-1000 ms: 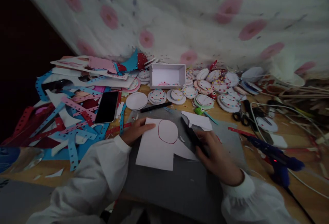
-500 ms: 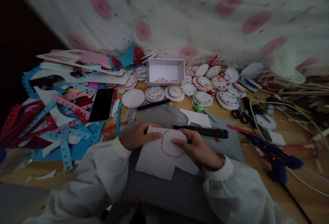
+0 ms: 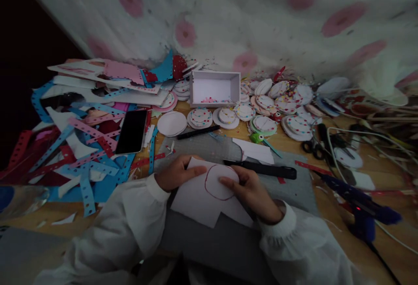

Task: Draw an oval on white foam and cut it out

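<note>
Between my hands is a white sheet of paper [image 3: 199, 204] with a notch in its lower edge and a dark red circle drawn on it. My left hand [image 3: 179, 174] grips the sheet's upper left edge, thumb on top. At the right side of the circle, my right hand [image 3: 250, 191] pinches the sheet, its thumb lying inside the outline. The right hand's other fingers are partly hidden. Just beyond it a black utility knife [image 3: 264, 169] lies on the grey cutting mat [image 3: 209, 145]. Farther back rests a black pen [image 3: 198, 132].
Coloured paper scraps [image 3: 88, 145] and a phone [image 3: 131, 132] lie to the left. Behind stand a white box [image 3: 215, 85] and several decorated paper discs [image 3: 200, 118]. To the right are scissors [image 3: 312, 149] and a blue glue gun [image 3: 362, 208] with a red light and cord.
The view has shifted slightly, so the background things sit a little farther right. Both hands keep the same hold on the sheet, which is tilted very slightly differently.
</note>
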Tool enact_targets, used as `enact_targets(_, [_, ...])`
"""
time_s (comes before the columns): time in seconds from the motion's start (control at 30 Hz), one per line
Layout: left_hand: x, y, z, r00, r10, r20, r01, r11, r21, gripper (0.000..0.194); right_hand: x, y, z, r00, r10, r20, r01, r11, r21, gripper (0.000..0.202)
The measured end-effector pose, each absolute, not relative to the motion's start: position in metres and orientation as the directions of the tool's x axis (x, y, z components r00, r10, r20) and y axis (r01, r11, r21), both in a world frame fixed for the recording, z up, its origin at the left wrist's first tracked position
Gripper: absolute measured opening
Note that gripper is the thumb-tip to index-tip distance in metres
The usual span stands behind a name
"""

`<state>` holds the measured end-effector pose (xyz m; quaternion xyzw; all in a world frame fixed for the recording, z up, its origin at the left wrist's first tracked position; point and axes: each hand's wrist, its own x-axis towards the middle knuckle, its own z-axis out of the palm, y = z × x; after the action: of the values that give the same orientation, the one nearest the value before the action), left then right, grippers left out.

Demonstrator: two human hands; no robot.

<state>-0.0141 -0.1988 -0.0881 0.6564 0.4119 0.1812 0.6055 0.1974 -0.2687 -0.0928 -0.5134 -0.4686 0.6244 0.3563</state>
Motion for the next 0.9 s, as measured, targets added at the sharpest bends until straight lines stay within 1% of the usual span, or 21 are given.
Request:
enact_targets(0.03, [-0.012,-0.200,-0.086,0.545,0.816,-0.194,0.340,-0.003,0.941,0.034,0.198,-0.268,-0.091,-0.156,0.945,-0.288,0.059,-0.282,-0.958,0.036])
enact_targets(0.1, [-0.007,-0.208,-0.080,0.386,0.922,0.016,0.387,-0.178,0.905,0.035,0.200,-0.269,-0.086,0.039,0.980,-0.195,0.128,-0.198,-0.972,0.034])
enact_targets(0.13, [-0.004,-0.215,-0.076,0.306,0.942,0.135,0.419,-0.261,0.870,0.038,0.200,-0.270,-0.081,0.140,0.983,-0.121,0.180,-0.146,-0.973,0.033])
enact_targets(0.17, [-0.001,-0.223,-0.071,0.249,0.939,0.236,0.449,-0.328,0.832,0.042,0.199,-0.273,-0.076,0.205,0.978,-0.043,0.234,-0.091,-0.968,0.031])
enact_targets(0.2, [0.002,-0.231,-0.066,0.248,0.925,0.287,0.466,-0.374,0.801,0.048,0.198,-0.276,-0.069,0.213,0.976,0.031,0.282,-0.031,-0.959,0.029])
enact_targets(0.23, [0.005,-0.241,-0.062,0.292,0.909,0.298,0.452,-0.406,0.794,0.056,0.196,-0.281,-0.062,0.164,0.982,0.094,0.321,0.037,-0.946,0.026])
enact_targets(0.3, [0.010,-0.256,-0.055,0.426,0.873,0.238,0.347,-0.400,0.848,0.074,0.192,-0.291,-0.050,-0.081,0.980,0.182,0.339,0.199,-0.920,0.029])
enact_targets(0.33, [0.012,-0.262,-0.053,0.456,0.868,0.197,0.296,-0.356,0.886,0.077,0.192,-0.296,-0.046,-0.206,0.955,0.211,0.339,0.272,-0.900,0.033])
enact_targets(0.37, [0.012,-0.265,-0.052,0.462,0.874,0.151,0.262,-0.297,0.918,0.074,0.193,-0.299,-0.044,-0.305,0.925,0.227,0.341,0.329,-0.881,0.034])
enact_targets(0.4, [0.012,-0.266,-0.051,0.445,0.889,0.102,0.250,-0.233,0.940,0.066,0.196,-0.301,-0.045,-0.363,0.903,0.230,0.357,0.363,-0.861,0.034])
enact_targets(0.47, [0.006,-0.263,-0.050,0.391,0.920,0.012,0.282,-0.132,0.950,0.048,0.210,-0.300,-0.053,-0.371,0.901,0.225,0.439,0.383,-0.813,0.031])
enact_targets(0.5, [0.001,-0.260,-0.050,0.361,0.932,-0.022,0.308,-0.096,0.947,0.043,0.220,-0.298,-0.060,-0.324,0.914,0.243,0.530,0.388,-0.754,0.032])
enact_targets(0.57, [-0.010,-0.255,-0.049,0.307,0.949,-0.077,0.350,-0.037,0.936,0.040,0.243,-0.292,-0.078,-0.215,0.925,0.312,0.761,0.359,-0.541,0.035])
enact_targets(0.6, [-0.016,-0.252,-0.048,0.279,0.954,-0.106,0.360,-0.002,0.933,0.039,0.254,-0.289,-0.087,-0.209,0.935,0.288,0.853,0.318,-0.414,0.041])
enact_targets(0.63, [-0.021,-0.251,-0.047,0.258,0.957,-0.136,0.361,0.035,0.932,0.039,0.265,-0.287,-0.095,-0.192,0.946,0.261,0.911,0.271,-0.311,0.046])
enact_targets(0.7, [-0.030,-0.248,-0.044,0.243,0.954,-0.178,0.365,0.080,0.928,0.036,0.281,-0.284,-0.107,-0.187,0.956,0.227,0.958,0.229,-0.175,0.043])
enact_targets(0.73, [-0.033,-0.248,-0.041,0.242,0.955,-0.169,0.377,0.067,0.924,0.035,0.286,-0.283,-0.111,-0.191,0.956,0.222,0.967,0.222,-0.124,0.039])
enact_targets(0.8, [-0.037,-0.247,-0.035,0.239,0.970,-0.051,0.434,-0.060,0.899,0.036,0.293,-0.283,-0.115,-0.202,0.953,0.225,0.973,0.221,-0.062,0.031])
enact_targets(0.83, [-0.038,-0.248,-0.032,0.264,0.964,0.040,0.482,-0.168,0.860,0.037,0.294,-0.284,-0.116,-0.201,0.950,0.238,0.974,0.220,-0.057,0.029])
enact_targets(0.87, [-0.038,-0.248,-0.030,0.319,0.939,0.130,0.528,-0.290,0.798,0.039,0.295,-0.285,-0.116,-0.193,0.947,0.257,0.972,0.219,-0.079,0.029])
enact_targets(0.9, [-0.037,-0.250,-0.029,0.397,0.895,0.205,0.559,-0.413,0.720,0.045,0.295,-0.287,-0.117,-0.172,0.944,0.281,0.969,0.214,-0.125,0.030])
